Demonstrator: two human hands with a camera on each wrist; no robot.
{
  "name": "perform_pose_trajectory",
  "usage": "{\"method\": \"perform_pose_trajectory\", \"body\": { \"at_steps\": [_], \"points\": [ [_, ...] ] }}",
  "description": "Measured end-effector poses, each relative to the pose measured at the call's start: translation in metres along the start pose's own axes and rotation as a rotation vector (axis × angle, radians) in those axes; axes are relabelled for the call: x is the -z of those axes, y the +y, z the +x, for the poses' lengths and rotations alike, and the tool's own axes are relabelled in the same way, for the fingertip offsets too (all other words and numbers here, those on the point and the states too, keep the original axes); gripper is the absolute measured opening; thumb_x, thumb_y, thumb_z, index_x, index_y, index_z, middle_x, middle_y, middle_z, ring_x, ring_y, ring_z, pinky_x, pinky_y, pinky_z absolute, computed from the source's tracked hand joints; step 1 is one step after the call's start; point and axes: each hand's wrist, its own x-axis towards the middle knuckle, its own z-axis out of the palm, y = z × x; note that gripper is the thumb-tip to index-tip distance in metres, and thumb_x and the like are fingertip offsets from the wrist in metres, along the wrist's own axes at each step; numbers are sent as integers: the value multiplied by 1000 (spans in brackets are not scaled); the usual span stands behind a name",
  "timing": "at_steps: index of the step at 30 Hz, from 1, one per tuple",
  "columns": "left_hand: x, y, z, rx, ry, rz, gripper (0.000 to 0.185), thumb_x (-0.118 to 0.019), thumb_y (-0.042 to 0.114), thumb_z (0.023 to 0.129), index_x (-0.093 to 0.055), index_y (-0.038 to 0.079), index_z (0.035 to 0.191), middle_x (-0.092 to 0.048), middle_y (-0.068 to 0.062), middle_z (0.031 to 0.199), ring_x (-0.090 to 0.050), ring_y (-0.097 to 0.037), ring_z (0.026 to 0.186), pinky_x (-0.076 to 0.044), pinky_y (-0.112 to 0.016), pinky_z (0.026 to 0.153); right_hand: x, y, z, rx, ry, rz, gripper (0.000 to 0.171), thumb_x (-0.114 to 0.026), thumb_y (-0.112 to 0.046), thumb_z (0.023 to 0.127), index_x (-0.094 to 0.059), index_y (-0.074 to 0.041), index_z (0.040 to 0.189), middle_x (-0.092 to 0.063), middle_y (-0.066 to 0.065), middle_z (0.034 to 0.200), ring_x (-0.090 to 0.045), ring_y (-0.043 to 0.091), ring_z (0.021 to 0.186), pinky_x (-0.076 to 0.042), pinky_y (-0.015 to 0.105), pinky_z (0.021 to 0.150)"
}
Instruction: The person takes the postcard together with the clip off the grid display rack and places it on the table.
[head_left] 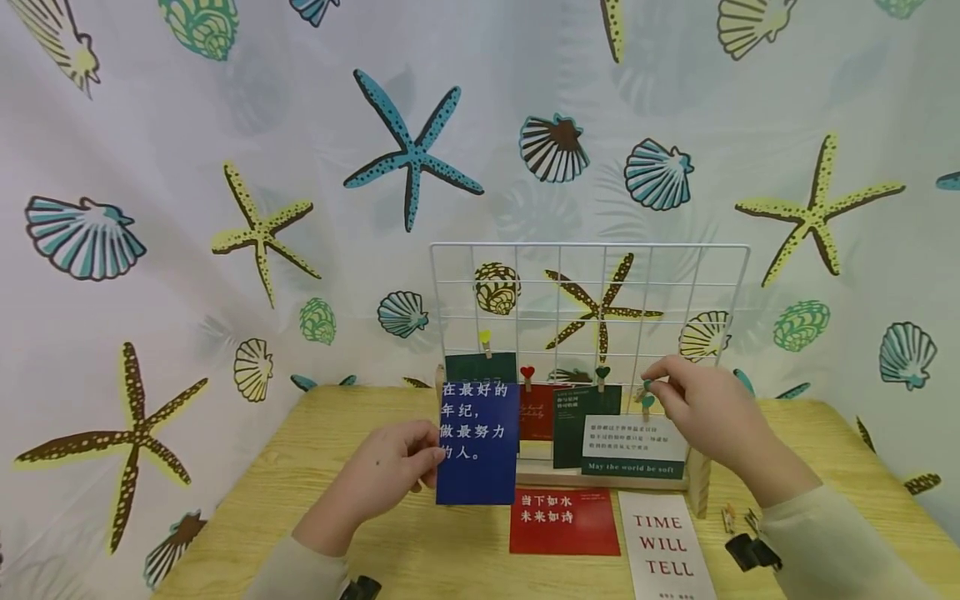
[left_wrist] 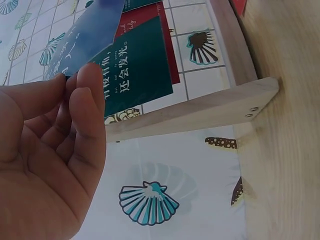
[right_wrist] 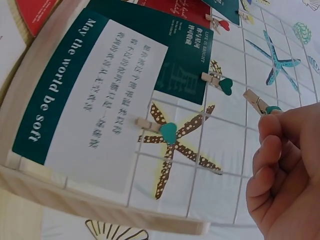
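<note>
Left hand [head_left: 386,479] fingers pinch the blue card [head_left: 477,442]; right hand [head_left: 701,408] fingers pinch a clothespin [right_wrist: 260,103].

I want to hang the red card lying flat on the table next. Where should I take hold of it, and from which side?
Judging by its pose, take the red card by its near edge, coming from the front. It lies flat on the table, so slide a fingertip under that edge, then pinch. Its right side sits close to the white card, and the grid stand's wooden base crowds its far edge.
</note>
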Motion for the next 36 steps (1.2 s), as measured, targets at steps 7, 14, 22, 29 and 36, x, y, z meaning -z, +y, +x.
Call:
{"method": "perform_pose_trajectory", "body": {
  "at_steps": [7, 14, 22, 29, 36],
  "points": [
    [-1, -9, -7, 24, -51, 3, 17, -58, 10, 103, -62, 10, 87, -63, -4, 71, -63, -25, 69, -54, -34, 61, -1, 17, -16, -52, -22, 17, 17, -57, -18, 104, -68, -13, 115, -49, -6, 61, -39, 12, 47, -36, 30, 45],
    [-4, -23, -10, 40, -103, -54, 15, -58, 9, 103, -64, 8, 88, -65, -6, 73, -64, -23, 68, -54, -37, 60, 0, 31, -32, -102, -45, 51, 17, -56, -21, 105, -68, -12, 114, -50, -4, 65, -38, 13, 46, -36, 31, 44],
    [-9, -40, -14, 69, -188, -126, 13, -60, 7, 101, -64, 5, 89, -67, -8, 74, -65, -22, 66, -53, -37, 58, 4, 56, -49, -171, -84, 74, 24, -52, -29, 107, -67, -13, 117, -57, -3, 74, -42, 16, 50, -37, 32, 47],
    [-16, -55, -16, 53, -245, -91, 14, -61, 8, 100, -63, 6, 86, -67, -6, 72, -65, -22, 62, -52, -36, 54, 10, 81, -65, -222, -99, 103, 27, -50, -30, 108, -63, -9, 118, -58, 1, 77, -43, 17, 52, -37, 32, 48],
    [-26, -64, -17, 80, -272, -72, 14, -64, 6, 97, -64, 7, 83, -67, -4, 70, -66, -20, 60, -52, -36, 53, 8, 97, -77, -245, -127, 115, 24, -53, -28, 107, -64, -7, 113, -56, 0, 75, -41, 15, 51, -37, 31, 47]
  ]
}}
